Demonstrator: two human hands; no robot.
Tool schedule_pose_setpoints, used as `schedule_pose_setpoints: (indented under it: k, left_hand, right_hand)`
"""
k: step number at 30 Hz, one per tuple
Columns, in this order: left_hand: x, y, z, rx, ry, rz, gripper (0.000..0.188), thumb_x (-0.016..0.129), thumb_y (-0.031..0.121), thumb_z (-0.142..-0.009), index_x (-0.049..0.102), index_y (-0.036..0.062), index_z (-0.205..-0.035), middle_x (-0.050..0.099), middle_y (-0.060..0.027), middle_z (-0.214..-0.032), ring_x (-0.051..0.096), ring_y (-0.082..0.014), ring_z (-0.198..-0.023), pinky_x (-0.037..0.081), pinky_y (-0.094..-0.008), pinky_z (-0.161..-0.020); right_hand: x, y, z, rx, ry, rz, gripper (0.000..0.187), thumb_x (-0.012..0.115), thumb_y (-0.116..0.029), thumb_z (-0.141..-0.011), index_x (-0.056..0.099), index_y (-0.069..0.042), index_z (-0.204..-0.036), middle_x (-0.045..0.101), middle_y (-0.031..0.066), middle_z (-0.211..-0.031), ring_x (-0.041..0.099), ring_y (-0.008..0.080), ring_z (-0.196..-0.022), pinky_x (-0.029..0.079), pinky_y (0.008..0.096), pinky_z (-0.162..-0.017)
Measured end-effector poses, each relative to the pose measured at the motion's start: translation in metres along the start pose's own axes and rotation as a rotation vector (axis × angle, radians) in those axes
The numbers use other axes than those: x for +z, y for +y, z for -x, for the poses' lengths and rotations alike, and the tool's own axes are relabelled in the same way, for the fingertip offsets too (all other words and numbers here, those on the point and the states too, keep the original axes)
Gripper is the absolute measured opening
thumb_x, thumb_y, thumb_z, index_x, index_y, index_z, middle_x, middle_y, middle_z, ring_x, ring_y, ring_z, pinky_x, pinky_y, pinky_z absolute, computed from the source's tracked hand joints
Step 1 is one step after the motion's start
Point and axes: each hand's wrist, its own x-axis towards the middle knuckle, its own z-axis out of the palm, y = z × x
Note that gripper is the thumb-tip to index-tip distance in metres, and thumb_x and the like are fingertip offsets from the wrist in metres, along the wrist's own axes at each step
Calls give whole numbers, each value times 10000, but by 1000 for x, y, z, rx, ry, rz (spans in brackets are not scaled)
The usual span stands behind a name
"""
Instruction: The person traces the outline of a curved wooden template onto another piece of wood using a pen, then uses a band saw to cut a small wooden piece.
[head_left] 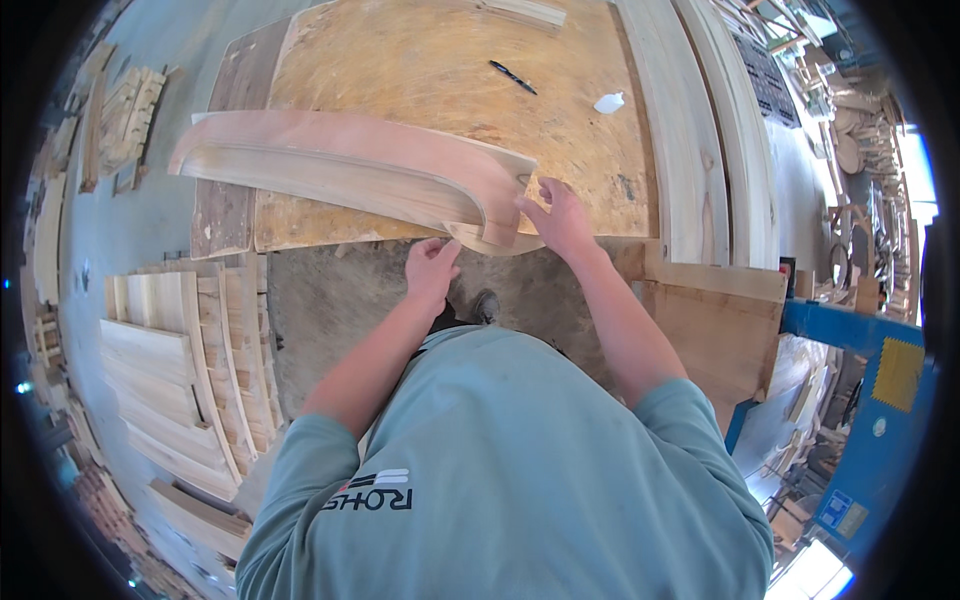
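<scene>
A long curved board with a pinkish upper face lies across the near edge of the worktable, over a paler wooden piece. Its bent right end hangs past the table edge. At that end, my right hand has thumb and forefinger apart, with the thumb tip at the board's side. My left hand is closed, fingertips pinched together just below the rounded pale tip. Whatever it may hold is too small to make out.
The worn yellowish worktable carries a dark pen and a small white bottle. Long planks run along its right side. Stacked panels stand at left; a blue machine frame is at right.
</scene>
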Motion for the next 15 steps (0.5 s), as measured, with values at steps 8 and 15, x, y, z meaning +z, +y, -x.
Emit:
schedule_pose_setpoints:
  k: [8,15]
  left_hand:
    - [10,60,44,987,-166,-1410,933,884,266,-718,417,146,-1517,379,-228,-1497,373,-403,-1399,339,-487,-1160]
    - [31,87,14,1086,-390,-1693,958,884,291,-725,403,274,-1553,292,-220,-1591,266,-410,-1499,292,-499,-1213]
  right_hand:
    - [-6,40,71,-223,-29,270,733,825,-402,-773,568,-80,-1379,569,132,-1364,485,324,-1324,361,497,-1113]
    - [16,47,66,-273,-28,195,661,838,-363,-757,602,-123,-1326,586,90,-1334,494,306,-1316,360,509,-1106]
